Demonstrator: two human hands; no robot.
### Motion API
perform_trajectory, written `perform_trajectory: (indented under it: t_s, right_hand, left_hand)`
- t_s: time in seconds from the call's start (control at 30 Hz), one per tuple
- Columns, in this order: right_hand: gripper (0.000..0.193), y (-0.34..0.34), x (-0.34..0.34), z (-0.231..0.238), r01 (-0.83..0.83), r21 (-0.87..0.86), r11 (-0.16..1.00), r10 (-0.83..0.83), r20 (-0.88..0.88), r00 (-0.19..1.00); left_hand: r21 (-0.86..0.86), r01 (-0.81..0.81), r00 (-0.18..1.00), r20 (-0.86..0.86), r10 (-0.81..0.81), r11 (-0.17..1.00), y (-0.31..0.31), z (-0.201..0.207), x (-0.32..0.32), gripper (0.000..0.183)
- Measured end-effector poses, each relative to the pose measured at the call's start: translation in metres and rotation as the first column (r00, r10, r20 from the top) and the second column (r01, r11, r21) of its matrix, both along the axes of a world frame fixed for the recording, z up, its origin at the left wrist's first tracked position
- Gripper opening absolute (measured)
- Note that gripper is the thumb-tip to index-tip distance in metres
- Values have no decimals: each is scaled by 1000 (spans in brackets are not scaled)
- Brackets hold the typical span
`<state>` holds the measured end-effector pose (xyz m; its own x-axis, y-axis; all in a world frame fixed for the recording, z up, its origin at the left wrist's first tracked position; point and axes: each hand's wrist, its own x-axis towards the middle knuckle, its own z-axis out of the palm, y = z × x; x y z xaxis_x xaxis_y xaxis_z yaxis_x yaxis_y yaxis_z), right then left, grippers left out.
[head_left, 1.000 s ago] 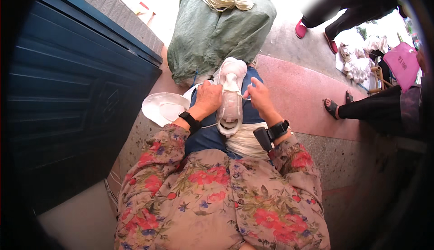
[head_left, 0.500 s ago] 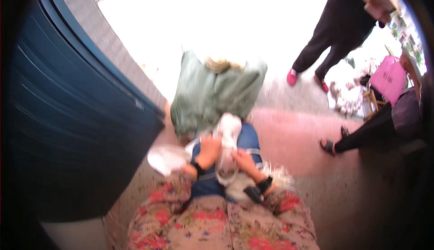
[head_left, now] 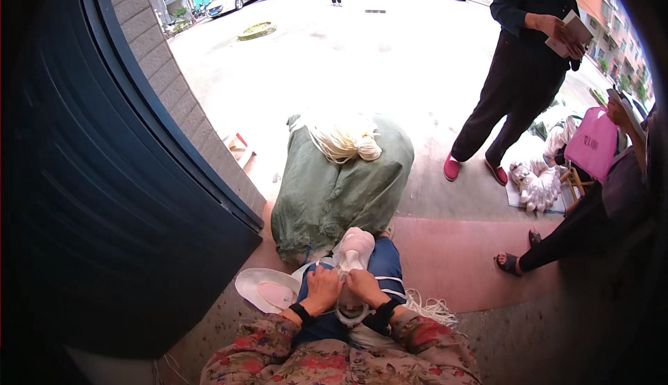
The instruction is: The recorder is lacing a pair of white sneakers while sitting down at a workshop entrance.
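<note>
A seated person in floral sleeves looks down at their own lap, where a white shoe-shaped form [head_left: 353,260] rests lengthwise on the blue-clad knees, toe pointing toward twelve o'clock, just below the centre of the view. The left hand [head_left: 322,289] grips the form's side at about eight o'clock, its grip pressed together on a thin white strand at the form's edge. The right hand [head_left: 364,286] lies against the form at about four o'clock, fingers curled onto its heel end; whether that grip pinches anything cannot be told. Both wrists wear black bands. A pale loop hangs from the form's near end between the wrists. At nine o'clock from the hands, a white shallow bowl [head_left: 259,289] sits on the ground just beside the left knee. At four o'clock, loose white cords [head_left: 433,308] lie on the pink paving [head_left: 459,260]. Directly at twelve o'clock from the form, touching the knees, stands a bulging green sack [head_left: 334,197] with pale fibre [head_left: 346,141] spilling from its top. A dark blue shutter [head_left: 104,197] fills the nine o'clock side beside a grey brick pillar. At two o'clock a standing person [head_left: 518,72] in dark clothes and red shoes holds a small book, and at three o'clock a seated person's sleeve [head_left: 612,204] shows near a pink bag [head_left: 591,145].
</note>
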<state>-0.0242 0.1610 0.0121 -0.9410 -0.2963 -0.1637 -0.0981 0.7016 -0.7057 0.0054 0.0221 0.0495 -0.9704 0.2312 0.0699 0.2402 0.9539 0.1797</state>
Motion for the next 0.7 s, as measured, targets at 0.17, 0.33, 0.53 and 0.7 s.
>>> perform_trajectory:
  t_s: [0.17, 0.33, 0.53, 0.7]
  right_hand:
    - [26, -4, 5, 9, -15, 130, 991, 24, -69, 997]
    - [22, -8, 6, 11, -71, 179, 981, 105, -190, 976]
    - [10, -5, 10, 19, -165, 300, 940, 270, -350, 897]
    - [12, -5, 7, 23, -179, 259, 949, 270, -378, 886]
  left_hand:
    - [-15, 47, 998, -32, -48, 999, -1, -13, -1, 15]
    - [-50, 167, 978, 136, -159, 985, -13, -20, -17, 20]
    - [49, 237, 969, 57, -239, 970, -20, -25, -16, 24]
    - [125, 169, 983, 46, -175, 978, -16, -23, -11, 23]
